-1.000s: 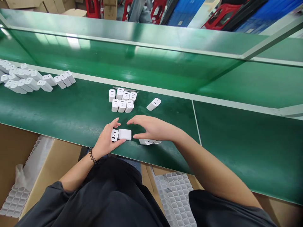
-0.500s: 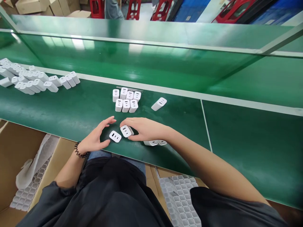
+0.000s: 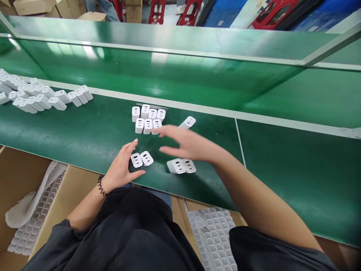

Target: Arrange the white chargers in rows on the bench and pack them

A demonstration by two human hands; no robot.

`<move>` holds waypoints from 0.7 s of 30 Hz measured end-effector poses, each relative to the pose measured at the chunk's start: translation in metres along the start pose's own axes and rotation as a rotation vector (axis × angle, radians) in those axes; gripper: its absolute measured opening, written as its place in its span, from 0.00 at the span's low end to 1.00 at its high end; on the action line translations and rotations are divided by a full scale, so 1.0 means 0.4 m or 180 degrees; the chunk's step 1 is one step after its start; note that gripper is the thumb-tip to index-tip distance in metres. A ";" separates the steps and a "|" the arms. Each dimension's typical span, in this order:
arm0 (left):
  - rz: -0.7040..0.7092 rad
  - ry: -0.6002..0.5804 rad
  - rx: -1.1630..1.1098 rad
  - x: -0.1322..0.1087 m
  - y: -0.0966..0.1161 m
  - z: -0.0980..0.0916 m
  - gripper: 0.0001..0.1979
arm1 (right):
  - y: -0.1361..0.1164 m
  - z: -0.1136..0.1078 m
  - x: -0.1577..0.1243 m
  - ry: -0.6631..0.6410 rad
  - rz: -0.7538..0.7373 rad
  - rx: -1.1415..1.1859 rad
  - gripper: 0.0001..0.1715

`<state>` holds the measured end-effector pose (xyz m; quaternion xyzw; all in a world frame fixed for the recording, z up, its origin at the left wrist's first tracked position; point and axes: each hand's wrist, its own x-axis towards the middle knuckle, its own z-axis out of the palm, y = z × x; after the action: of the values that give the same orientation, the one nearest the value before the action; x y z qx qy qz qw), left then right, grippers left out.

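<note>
- Here's my left hand (image 3: 121, 165), thumb and fingers spread, gripping nothing, curved around the left side of the near pair (image 3: 137, 160) of white chargers; whether I'm touching them, I can't tell!
- My right hand (image 3: 187, 143), blurred, gapes empty, fingertips right at the far cluster (image 3: 147, 127) of seven!
- Another group (image 3: 179, 166) sits near, right of the pair.
- Far left, a big batch (image 3: 42, 101) crowds the bench (image 3: 84, 128)!

Cardboard boxes (image 3: 32, 6) far left beyond green panel (image 3: 183, 75); red stools (image 3: 158, 17), blue crates (image 3: 227, 11) further right.
</note>
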<state>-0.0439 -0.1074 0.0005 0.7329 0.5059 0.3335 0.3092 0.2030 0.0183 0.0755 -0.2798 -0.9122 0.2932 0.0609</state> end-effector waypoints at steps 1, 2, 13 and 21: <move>-0.0013 0.0050 0.0068 0.003 0.004 0.008 0.53 | 0.029 -0.022 -0.011 0.0271 0.0212 -0.0315 0.30; -0.0030 0.0106 0.0127 0.006 0.007 0.019 0.54 | 0.062 -0.039 -0.020 0.0458 0.0464 -0.0678 0.30; -0.0358 -0.0011 -0.0333 0.010 -0.024 0.028 0.40 | 0.139 -0.021 -0.063 0.0629 0.0879 -0.0407 0.21; -0.0328 -0.0061 -0.0536 0.006 -0.037 0.012 0.41 | -0.037 0.013 -0.071 0.0505 -0.0115 -0.0114 0.24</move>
<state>-0.0475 -0.1010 -0.0135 0.6805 0.5102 0.3516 0.3913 0.2184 -0.0100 0.0811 -0.2868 -0.9144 0.2526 0.1332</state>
